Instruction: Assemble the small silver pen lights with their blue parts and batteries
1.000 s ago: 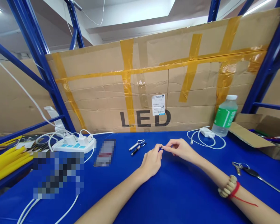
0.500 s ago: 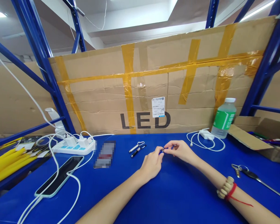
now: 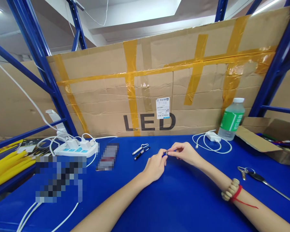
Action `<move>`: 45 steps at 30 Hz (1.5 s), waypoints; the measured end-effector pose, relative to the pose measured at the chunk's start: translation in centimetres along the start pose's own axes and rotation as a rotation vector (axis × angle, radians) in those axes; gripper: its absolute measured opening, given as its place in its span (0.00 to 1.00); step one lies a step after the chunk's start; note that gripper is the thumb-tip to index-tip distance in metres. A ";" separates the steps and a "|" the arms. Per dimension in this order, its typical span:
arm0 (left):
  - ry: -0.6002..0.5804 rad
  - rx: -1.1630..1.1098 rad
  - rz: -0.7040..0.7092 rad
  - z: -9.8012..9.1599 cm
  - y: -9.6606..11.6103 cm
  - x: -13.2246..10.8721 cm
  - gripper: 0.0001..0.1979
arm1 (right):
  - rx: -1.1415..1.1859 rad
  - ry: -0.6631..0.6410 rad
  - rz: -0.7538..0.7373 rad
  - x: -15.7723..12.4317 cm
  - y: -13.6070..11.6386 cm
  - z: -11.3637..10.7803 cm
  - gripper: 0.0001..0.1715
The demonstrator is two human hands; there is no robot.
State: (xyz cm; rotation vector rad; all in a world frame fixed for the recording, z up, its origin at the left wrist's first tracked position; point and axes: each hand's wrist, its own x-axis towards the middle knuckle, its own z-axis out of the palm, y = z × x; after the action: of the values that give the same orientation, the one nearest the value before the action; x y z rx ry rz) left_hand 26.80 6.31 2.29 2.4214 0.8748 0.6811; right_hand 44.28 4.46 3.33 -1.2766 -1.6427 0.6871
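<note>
My left hand is closed around a small blue piece with a metal end, mostly hidden by the fingers. From the other side my right hand pinches the metal end between thumb and fingertips. The two hands meet just above the blue tabletop. Beyond my left hand lie a silver pen-like stick with a clip ring and a similar black one, side by side.
Left are a white power strip with cables, a pixelated flat item and yellow bundles. Right are a charger, a bottle, keys and an open carton. Cardboard stands behind.
The view has shifted slightly. Both hands keep hold of the small piece, and a bit of its blue part now shows between the fingers.
</note>
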 end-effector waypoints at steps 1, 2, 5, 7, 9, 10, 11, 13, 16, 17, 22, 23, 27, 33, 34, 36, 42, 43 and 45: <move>0.000 -0.012 -0.003 0.0 0.0 0.0 0.11 | 0.003 -0.019 -0.014 0.0 -0.1 -0.1 0.18; -0.002 -0.023 -0.003 0.1 -0.1 0.0 0.11 | 0.001 -0.040 -0.030 0.0 -0.2 -0.3 0.18; -0.010 -0.039 0.017 0.2 -0.2 0.1 0.12 | -0.031 -0.083 -0.072 -0.1 -0.4 -0.8 0.17; -0.018 -0.039 0.031 0.2 -0.3 0.1 0.12 | -0.057 -0.089 -0.089 -0.1 -0.5 -1.0 0.17; -0.024 -0.029 0.037 0.2 -0.3 0.1 0.12 | -0.070 -0.083 -0.096 -0.1 -0.5 -1.1 0.16; -0.028 -0.020 0.040 0.1 -0.2 0.0 0.12 | -0.074 -0.080 -0.098 -0.1 -0.5 -1.1 0.16; -0.033 -0.008 0.044 0.1 -0.2 0.0 0.12 | -0.077 -0.077 -0.101 -0.1 -0.4 -1.1 0.16; -0.049 0.018 0.053 0.0 -0.1 0.0 0.12 | -0.088 -0.077 -0.112 0.0 -0.4 -1.1 0.16; -0.069 0.051 0.065 -0.2 0.0 -0.1 0.11 | -0.107 -0.079 -0.136 0.0 -0.3 -1.0 0.16; -0.073 0.059 0.068 -0.2 0.1 -0.1 0.11 | -0.108 -0.076 -0.141 0.0 -0.3 -1.0 0.16; -0.086 0.104 0.089 -0.2 -0.1 -0.2 0.10 | -0.149 -0.066 -0.063 -0.2 -0.3 -0.7 0.16; -0.088 0.114 0.097 -0.1 -0.1 -0.2 0.10 | -0.171 -0.067 -0.034 -0.2 -0.3 -0.7 0.16; -0.069 0.112 0.106 0.1 -0.4 -0.3 0.08 | -0.242 -0.072 0.027 -0.4 -0.1 -0.8 0.14; -0.048 0.052 0.094 0.0 -0.4 -0.4 0.06 | -0.247 -0.089 0.070 -0.4 0.3 -0.6 0.15; -0.046 0.049 0.086 0.0 -0.4 -0.4 0.06 | -0.239 -0.088 0.074 -0.5 0.3 -0.6 0.15; -0.040 0.047 0.074 0.0 -0.4 -0.4 0.06 | -0.211 -0.093 0.071 -0.5 0.1 -0.5 0.14; 0.028 0.043 0.052 0.3 -0.4 -0.3 0.03 | -0.145 -0.117 0.065 -0.6 -0.2 -0.4 0.14; 0.045 0.040 0.049 0.3 -0.4 -0.3 0.02 | -0.142 -0.117 0.065 -0.6 -0.2 -0.4 0.14; 0.073 0.031 0.046 0.4 -0.4 -0.3 0.02 | -0.140 -0.117 0.064 -0.6 -0.2 -0.4 0.15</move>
State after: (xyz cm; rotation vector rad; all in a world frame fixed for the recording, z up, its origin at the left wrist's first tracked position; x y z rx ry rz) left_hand 26.62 6.33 1.69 2.4647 0.8664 0.7836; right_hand 44.56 3.79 3.52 -1.4170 -1.7770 0.7076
